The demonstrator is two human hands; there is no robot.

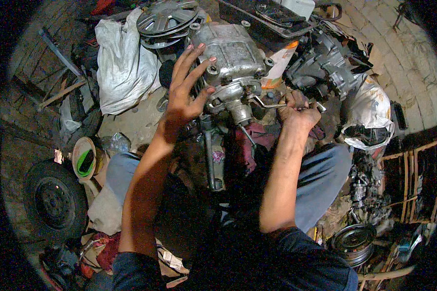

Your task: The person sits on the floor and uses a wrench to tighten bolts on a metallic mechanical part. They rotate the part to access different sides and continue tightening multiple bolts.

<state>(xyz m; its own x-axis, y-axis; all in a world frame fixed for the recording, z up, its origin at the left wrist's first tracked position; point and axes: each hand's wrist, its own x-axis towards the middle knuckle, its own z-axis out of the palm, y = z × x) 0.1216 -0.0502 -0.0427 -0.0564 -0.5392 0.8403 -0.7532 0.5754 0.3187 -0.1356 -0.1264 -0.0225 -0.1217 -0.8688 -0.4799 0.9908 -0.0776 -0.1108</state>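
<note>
In front of me stands a grey cast-metal gearbox-like housing (230, 48), with bolt lugs at its corners and a round nose (240, 112) pointing toward me. My left hand (185, 92) lies along the left side of the housing, its fingers stretched and spread. A bent metal spanner (266, 103) reaches from the lower right of the housing into my right hand (300, 111), whose fingers wrap round its outer end. The spanner's far end meets the housing near the nose; the exact fastener cannot be made out. Below the nose, a thin rod (247, 136) slants downward.
A white sack (124, 63) and stacked wheel covers (167, 22) lie beyond my left hand. Another grey metal casing (320, 65) and a white bag (371, 106) are at the right. A tyre (53, 199), a bucket (84, 157) and a steel rim (354, 242) surround my legs.
</note>
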